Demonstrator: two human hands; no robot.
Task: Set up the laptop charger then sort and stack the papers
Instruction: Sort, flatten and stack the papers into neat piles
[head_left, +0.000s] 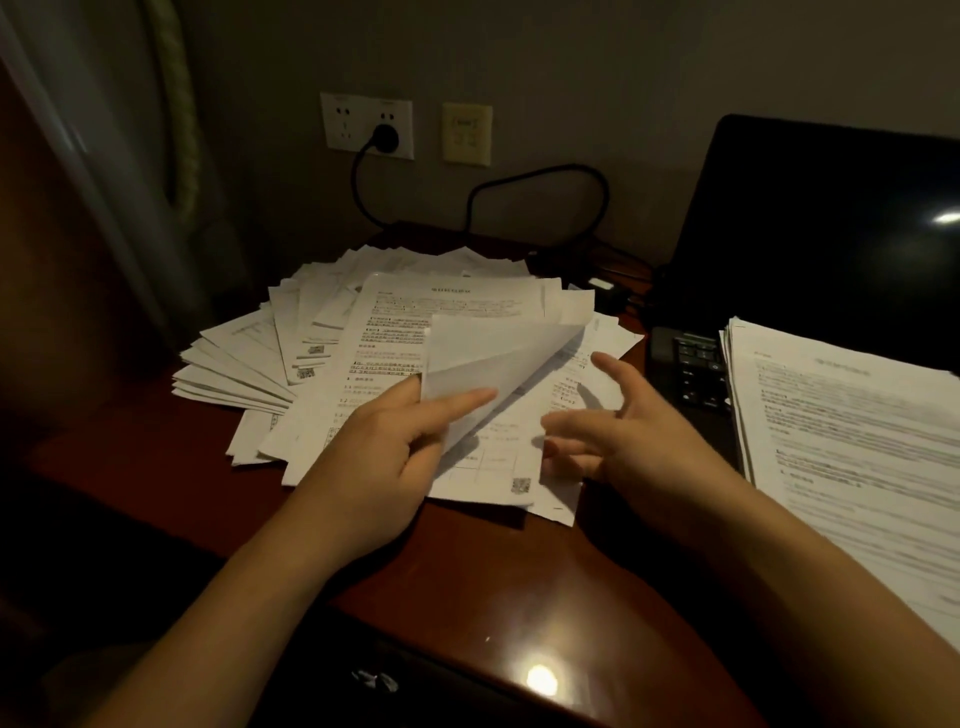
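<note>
A loose, fanned-out heap of printed papers (332, 332) covers the middle of the dark wooden desk (467, 582). My left hand (395, 447) pinches the lower corner of one sheet (493, 358) and folds it up and over, blank side showing. My right hand (618, 415) hovers over the heap's right side with fingers spread, holding nothing. A tidy stack of papers (852, 457) lies on the open black laptop (831, 223) at the right. The charger plug (385, 138) sits in the wall socket, and its black cable (545, 176) loops across to the laptop.
A second, yellowish wall plate (466, 134) sits right of the socket. The laptop keyboard (691, 369) shows between heap and stack. A curtain (104, 156) hangs at the left. A lamp glare spot lies on the desk's front edge.
</note>
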